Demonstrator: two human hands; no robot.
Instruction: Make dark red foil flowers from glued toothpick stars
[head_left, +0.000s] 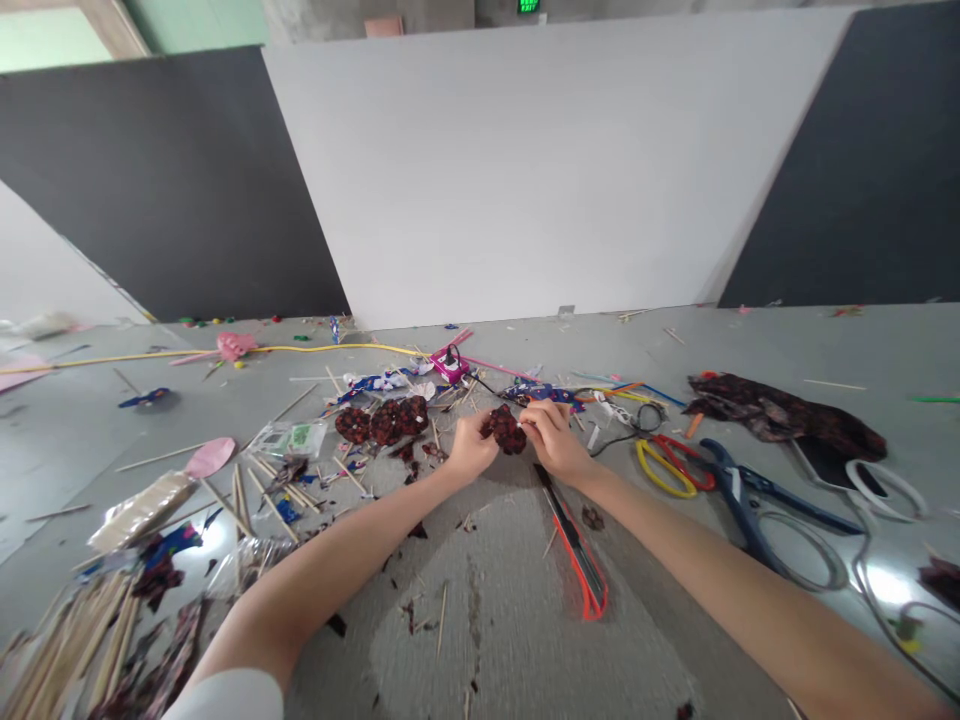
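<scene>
My left hand (474,448) is closed in a pinch on the left side of a small dark red-brown patterned fabric flower (507,431), holding it just above the floor. At its right edge, my right hand (556,440) is closed, with a tiny white bit showing at the fingertips, too small to name. Left of my hands lie similar dark fabric flowers (399,420), side by side. Below my right hand rests a long black tool with orange edges (576,555). Dark fabric scraps (409,455) are strewn close to my left hand.
Navy-handled shears (739,490), red-and-yellow scissors (667,472), a dark cloth (787,415) partly over a phone (825,465), and a white ring (889,490) lie right. A pink power block (450,366) stands ahead. Wooden sticks (71,640) lie left. A white panel (540,170) rises behind.
</scene>
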